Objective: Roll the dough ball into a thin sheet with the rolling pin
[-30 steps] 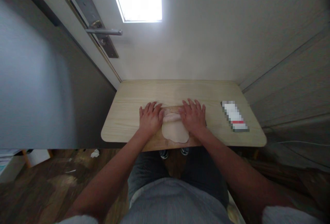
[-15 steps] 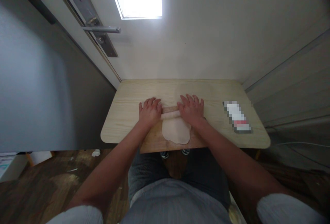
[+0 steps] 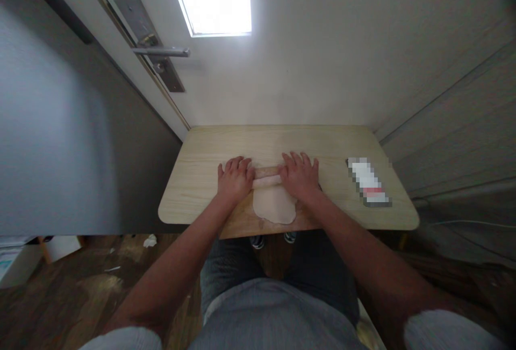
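A pale rolling pin (image 3: 266, 181) lies crosswise over a sheet of flattened dough (image 3: 274, 207). My left hand (image 3: 235, 179) rests on the pin's left end, palm down, fingers spread and stretched forward. On the other end lies my right hand (image 3: 300, 177), also palm down with its fingers apart. Both hands hide the ends of the pin. Beneath the dough is a brown wooden board (image 3: 242, 226), whose near edge reaches past the table's front edge. The dough spreads from the pin toward me with a rounded, uneven rim.
The board is on a light wooden table (image 3: 181, 178) set against a door with a metal handle (image 3: 165, 51). A flat, blurred-out object (image 3: 368, 182) lies on the table's right side. Crumpled white paper (image 3: 150, 241) is on the floor at left.
The pin and both hands have shifted very slightly toward me over the dough. My view has tilted a little. Both hands stay on the pin.
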{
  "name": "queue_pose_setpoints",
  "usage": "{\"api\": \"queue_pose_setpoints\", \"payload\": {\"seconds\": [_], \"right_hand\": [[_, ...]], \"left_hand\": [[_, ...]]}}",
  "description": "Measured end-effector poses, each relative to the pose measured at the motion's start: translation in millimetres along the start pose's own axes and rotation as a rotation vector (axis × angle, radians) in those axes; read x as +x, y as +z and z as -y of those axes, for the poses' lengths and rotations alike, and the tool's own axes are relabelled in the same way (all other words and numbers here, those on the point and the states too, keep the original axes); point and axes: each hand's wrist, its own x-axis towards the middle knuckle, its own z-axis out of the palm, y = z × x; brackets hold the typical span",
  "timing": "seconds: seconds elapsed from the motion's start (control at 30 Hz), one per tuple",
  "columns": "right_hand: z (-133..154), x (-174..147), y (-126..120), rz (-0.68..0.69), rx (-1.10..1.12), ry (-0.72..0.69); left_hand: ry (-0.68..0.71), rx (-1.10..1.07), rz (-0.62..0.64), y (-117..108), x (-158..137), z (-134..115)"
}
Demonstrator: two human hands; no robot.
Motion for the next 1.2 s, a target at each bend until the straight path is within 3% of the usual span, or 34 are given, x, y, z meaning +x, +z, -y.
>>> {"api": "queue_pose_setpoints", "payload": {"seconds": [0.33, 0.63, 0.8, 1.0, 1.2], "right_hand": [[-16.0, -80.9, -20.4, -0.020, 0.067, -0.019], [-21.1, -60.6, -18.7, -0.031, 0.110, 0.026], [-19.3, -81.8, -9.5, -0.043, 0.106, -0.026], [-21.5, -121.6, -3.8, -0.162, 0.189, -0.141], [-23.9, -125.0, -1.6, -0.197, 0.268, -0.271]], "left_hand": [[0.090, -0.058, -0.015, -10.6, -58.1, -11.4], [0.199, -0.314, -0.071, -3.1, -48.1, -7.3], [0.171, -0.313, -0.038, -15.1, -37.9, -5.6], [0.116, -0.198, 0.173, -25.5, -5.6, -20.0], [0.111, -0.136, 0.390, -18.3, 25.2, -38.6]]}}
